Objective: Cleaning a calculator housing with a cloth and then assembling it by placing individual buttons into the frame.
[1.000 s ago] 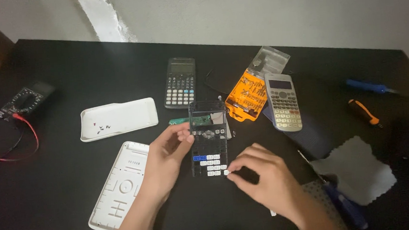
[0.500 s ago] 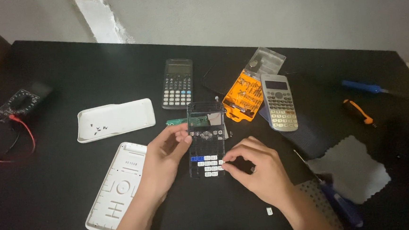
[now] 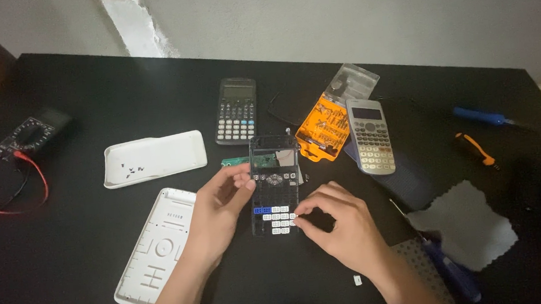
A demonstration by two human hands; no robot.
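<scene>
A black calculator front frame (image 3: 274,184) lies on the black table (image 3: 89,263) with white and blue keys in its lower rows. My left hand (image 3: 219,208) grips its left edge with thumb and fingers. My right hand (image 3: 337,220) pinches a small white key at the frame's lower right corner. A green circuit board (image 3: 233,162) shows just behind the frame.
Two white calculator shell halves (image 3: 155,158) (image 3: 153,253) lie left. A black calculator (image 3: 236,110), an orange bit case (image 3: 323,127) and a silver calculator (image 3: 370,136) sit behind. A multimeter (image 3: 28,132) is far left; screwdrivers (image 3: 475,147), a grey cloth (image 3: 466,224) and loose white keys (image 3: 357,280) lie right.
My right hand has shifted slightly along the bottom key rows of the frame. My left hand keeps its hold. The view has shifted a little.
</scene>
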